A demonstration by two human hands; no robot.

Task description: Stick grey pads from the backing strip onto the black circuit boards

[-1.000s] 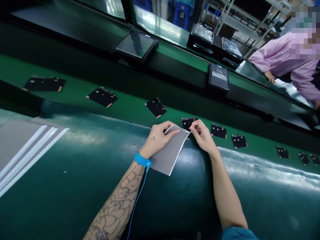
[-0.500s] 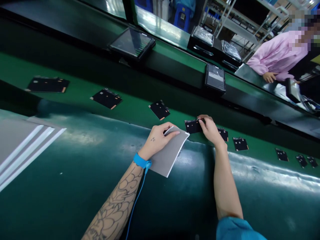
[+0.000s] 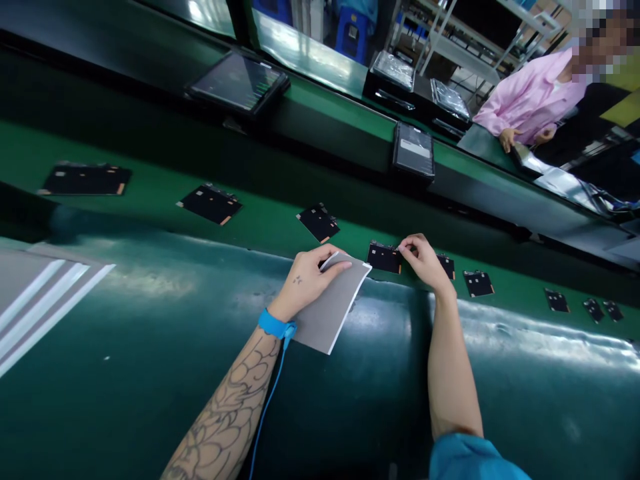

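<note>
Green conveyor belt (image 3: 260, 200) runs diagonally across the frame, high at left and falling to the right. Dark green curved surface (image 3: 125, 400) fills the lower half on its near side. Beyond the belt, upper centre: dark tablet screen (image 3: 237, 81) and black rectangular panel (image 3: 413, 151). Upper right: co-worker in a pink coat (image 3: 525, 100), both hands at the far edge of the line, well apart from the wearer's hands. Lower left of the surface: stack of pale gray sheets with white edges (image 3: 35, 300).

Flat black rectangular boards (image 3: 210, 204) with copper-coloured edge marks lie spaced in a row along the belt. One black board (image 3: 383, 257) sits at centre, where belt meets surface.

Left hand (image 3: 305, 283): closed over the top edge of a thin gray rectangular sheet (image 3: 325, 313), which hangs onto the surface just left of centre. Blue wrist strap (image 3: 273, 325) on that wrist; blue cord (image 3: 267, 400) runs to the bottom edge.

Right hand (image 3: 425, 261): fingers curled, fingertips (image 3: 403, 248) at the board's right edge; cannot tell whether gripping.
</note>
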